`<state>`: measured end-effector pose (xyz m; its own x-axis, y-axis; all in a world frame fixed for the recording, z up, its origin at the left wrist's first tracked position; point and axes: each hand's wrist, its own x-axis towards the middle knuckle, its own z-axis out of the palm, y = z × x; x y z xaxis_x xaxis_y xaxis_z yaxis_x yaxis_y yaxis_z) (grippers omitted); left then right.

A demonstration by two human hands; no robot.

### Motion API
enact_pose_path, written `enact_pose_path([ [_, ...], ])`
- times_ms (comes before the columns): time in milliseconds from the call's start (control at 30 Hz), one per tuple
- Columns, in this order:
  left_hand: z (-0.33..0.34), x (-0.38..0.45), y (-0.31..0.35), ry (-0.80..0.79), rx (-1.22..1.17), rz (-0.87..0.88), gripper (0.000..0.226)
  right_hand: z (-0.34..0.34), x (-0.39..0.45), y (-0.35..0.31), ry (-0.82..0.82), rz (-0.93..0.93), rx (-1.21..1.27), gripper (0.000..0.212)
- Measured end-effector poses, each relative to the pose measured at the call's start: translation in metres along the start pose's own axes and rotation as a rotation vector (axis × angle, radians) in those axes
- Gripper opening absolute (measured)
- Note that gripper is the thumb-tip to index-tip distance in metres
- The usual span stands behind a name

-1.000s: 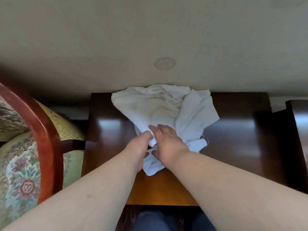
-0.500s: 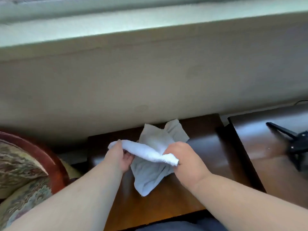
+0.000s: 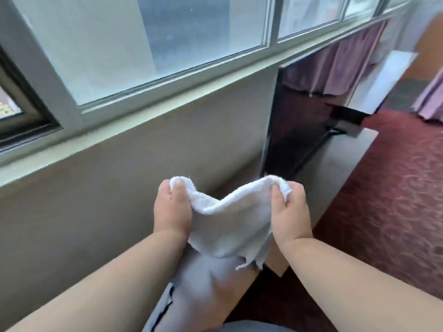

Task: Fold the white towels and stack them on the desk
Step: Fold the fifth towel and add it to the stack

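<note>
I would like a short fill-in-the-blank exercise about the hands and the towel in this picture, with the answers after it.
1. The white towel is held by ____ hands.
2. The left hand pinches its upper ____ corner.
3. Between the left hand and the right hand, the top edge sags in the ____.
4. Behind the towel, above the wall, is a ____.

Answers: two; left; middle; window

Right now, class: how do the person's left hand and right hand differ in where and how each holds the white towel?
The left hand pinches the white towel at its left top corner; the right hand pinches its right top corner. The left hand sits nearer the wall, the right hand nearer the red carpet. Both grip with curled fingers, holding the towel up so it sags between them.
</note>
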<state>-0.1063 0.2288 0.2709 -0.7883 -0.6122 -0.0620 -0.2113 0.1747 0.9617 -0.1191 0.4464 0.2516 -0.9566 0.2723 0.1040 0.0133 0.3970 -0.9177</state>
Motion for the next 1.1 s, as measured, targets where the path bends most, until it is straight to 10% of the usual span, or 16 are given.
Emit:
enact_pose_path([
  [500, 0.374, -0.207, 0.181, -0.211, -0.067, 0.370, 0.041, -0.421, 0.163, 0.113, 0.430, -0.038, -0.110, 0.017],
  [1100, 0.805, -0.178, 0.306, -0.690, -0.138, 0.446, 0.039, -0.606, 0.480, 0.230, 0.677, 0.088, -0.141, 0.026],
])
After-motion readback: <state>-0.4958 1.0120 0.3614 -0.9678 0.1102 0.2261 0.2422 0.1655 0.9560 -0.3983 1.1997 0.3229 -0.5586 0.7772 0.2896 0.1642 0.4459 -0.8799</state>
